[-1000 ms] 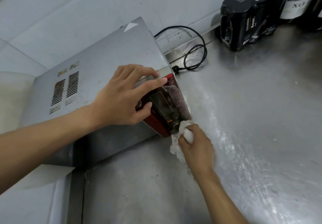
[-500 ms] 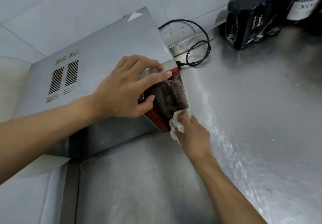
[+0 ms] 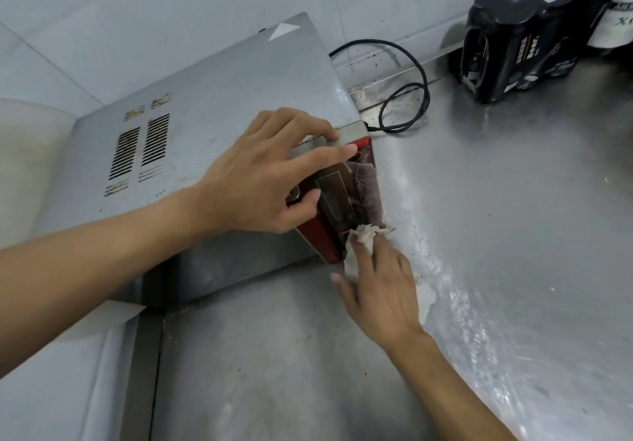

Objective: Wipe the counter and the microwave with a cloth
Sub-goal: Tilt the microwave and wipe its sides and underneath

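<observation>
While the left hand (image 3: 263, 180) clamps the top front edge of the microwave (image 3: 212, 104), fingers over the top and thumb against the red front panel, I'd say it's just bracing the thing. Just below and right of that thumb, the right hand (image 3: 380, 290) presses the wadded white cloth (image 3: 363, 235) with fairly straight fingers, thumb splayed, onto the panel's lower corner where it meets the desk (image 3: 496, 200). So the microwave front looks mid-wipe. The top, behind the left hand, looks grubby round the vents, probably left to do. Right of the right hand the desk has a streaky, wet-looking band, maybe already wiped, can't be sure.
</observation>
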